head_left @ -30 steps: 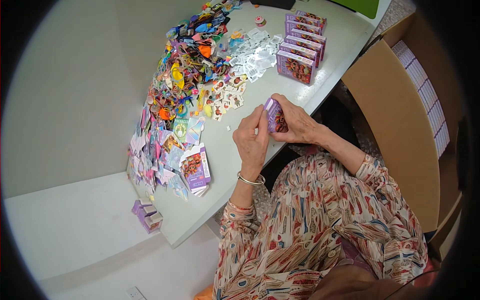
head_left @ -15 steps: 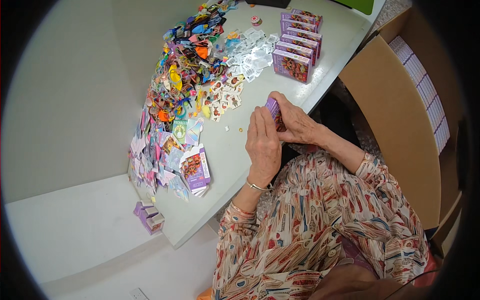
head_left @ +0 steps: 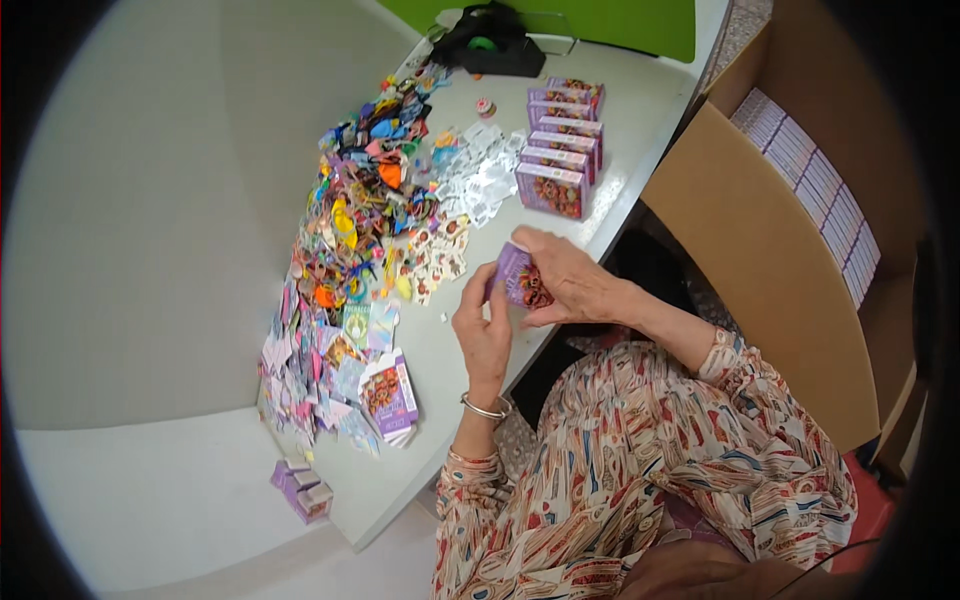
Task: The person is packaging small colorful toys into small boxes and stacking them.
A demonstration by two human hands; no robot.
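Between my two hands, over the table's near edge, is a small purple cardboard box (head_left: 522,278) with a colourful picture on its front. My left hand (head_left: 484,325) grips its left end, thumb and fingers around it. My right hand (head_left: 565,278) holds the other end, fingers along the far side and thumb below. Beyond them stands a row of similar purple boxes (head_left: 553,192), upright one behind another. A stack of flattened purple box blanks (head_left: 388,395) lies left of my left hand.
Along the wall side lies a heap of colourful small trinkets (head_left: 375,190), with white paper slips (head_left: 482,170), picture stickers (head_left: 438,255) and shiny cards (head_left: 300,370) beside it. A black tape dispenser (head_left: 495,45) stands at the far end. At right, a large carton (head_left: 765,270) holds rows of packed boxes.
My left hand has shifted from covering the box to gripping its left end, so its picture side now shows. The view has moved, bringing the tape dispenser into sight.
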